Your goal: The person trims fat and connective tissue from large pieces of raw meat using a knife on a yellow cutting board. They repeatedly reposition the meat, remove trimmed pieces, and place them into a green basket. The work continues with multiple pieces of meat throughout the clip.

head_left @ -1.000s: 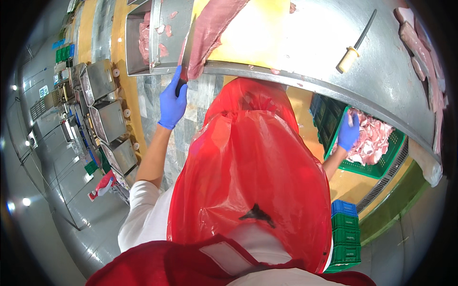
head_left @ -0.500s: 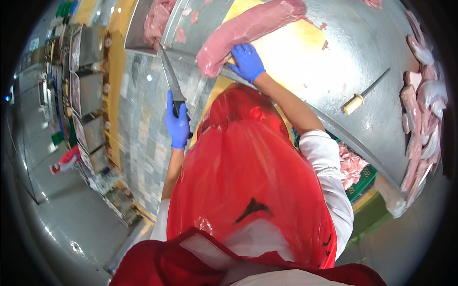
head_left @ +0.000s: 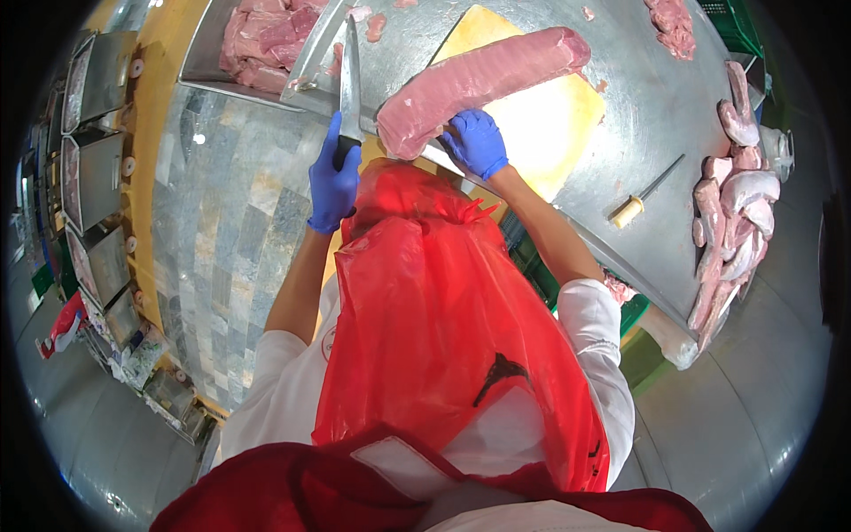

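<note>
A long pink pork loin (head_left: pixel 487 84) lies slantwise across a yellowish cutting board (head_left: pixel 550 133) on the metal table. My left hand (head_left: pixel 333 182), in a blue glove, is closed round the black handle of a long knife (head_left: pixel 351 84). Its blade points away from me, left of the loin and apart from it. At the loin's near edge is my right hand (head_left: pixel 480 144), also gloved in blue, its fingers curled against the meat; the fingertips are partly hidden.
A sharpening steel (head_left: pixel 631 210) with a pale handle lies on the table (head_left: pixel 620 133) to the right. Beyond it, meat strips (head_left: pixel 731 208) are heaped along the edge. A metal tray (head_left: pixel 199 66) with meat pieces (head_left: pixel 266 44) stands at far left. More meat (head_left: pixel 674 27) lies at far right.
The knife has swung more upright, its tip now over the table's left part. My right hand's fingers have curled in at the loin's edge. The whole view has shifted.
</note>
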### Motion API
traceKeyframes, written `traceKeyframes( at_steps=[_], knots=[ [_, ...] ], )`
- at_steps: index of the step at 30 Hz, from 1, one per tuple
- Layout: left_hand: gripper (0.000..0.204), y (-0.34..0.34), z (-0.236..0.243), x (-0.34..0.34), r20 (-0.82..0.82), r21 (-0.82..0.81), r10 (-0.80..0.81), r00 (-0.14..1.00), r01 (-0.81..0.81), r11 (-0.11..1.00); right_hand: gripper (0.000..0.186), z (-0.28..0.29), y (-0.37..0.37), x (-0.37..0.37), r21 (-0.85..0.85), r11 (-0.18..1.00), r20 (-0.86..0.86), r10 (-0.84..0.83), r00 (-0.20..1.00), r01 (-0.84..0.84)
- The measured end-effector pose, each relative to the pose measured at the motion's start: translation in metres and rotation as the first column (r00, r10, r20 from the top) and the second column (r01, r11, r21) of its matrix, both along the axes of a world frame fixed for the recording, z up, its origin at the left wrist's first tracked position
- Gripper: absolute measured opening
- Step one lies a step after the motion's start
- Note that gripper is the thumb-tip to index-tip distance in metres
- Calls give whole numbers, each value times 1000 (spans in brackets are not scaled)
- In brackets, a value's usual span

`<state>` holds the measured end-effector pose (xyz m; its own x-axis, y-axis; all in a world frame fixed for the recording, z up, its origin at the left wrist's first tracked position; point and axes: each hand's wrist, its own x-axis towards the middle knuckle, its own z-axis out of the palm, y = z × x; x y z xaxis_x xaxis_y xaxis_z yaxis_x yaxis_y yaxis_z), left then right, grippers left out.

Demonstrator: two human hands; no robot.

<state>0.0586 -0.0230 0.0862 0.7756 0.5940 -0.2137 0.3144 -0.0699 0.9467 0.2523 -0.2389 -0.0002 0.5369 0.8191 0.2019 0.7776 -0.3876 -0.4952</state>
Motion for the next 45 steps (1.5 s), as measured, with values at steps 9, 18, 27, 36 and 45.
traceKeyframes(
  at_steps=[9,18,27,36,45],
  knots=[
    [64,50,0,31,-86,31,-40,996,43,999,90,79,3,146,-398,917,321,111,940,28],
    [62,47,20,12,-28,149,139,990,-133,980,75,46,24,200,-504,832,-25,254,967,-232],
    [62,-14,-8,-20,47,124,153,987,-157,980,67,77,9,137,-530,801,-28,-344,938,278],
    [69,-124,5,85,-137,482,-350,926,372,793,87,54,-110,99,-473,836,-23,-328,944,278],
    [74,-174,7,179,-447,550,-293,845,518,656,79,60,-121,100,-468,840,-276,-434,858,275]
  ],
)
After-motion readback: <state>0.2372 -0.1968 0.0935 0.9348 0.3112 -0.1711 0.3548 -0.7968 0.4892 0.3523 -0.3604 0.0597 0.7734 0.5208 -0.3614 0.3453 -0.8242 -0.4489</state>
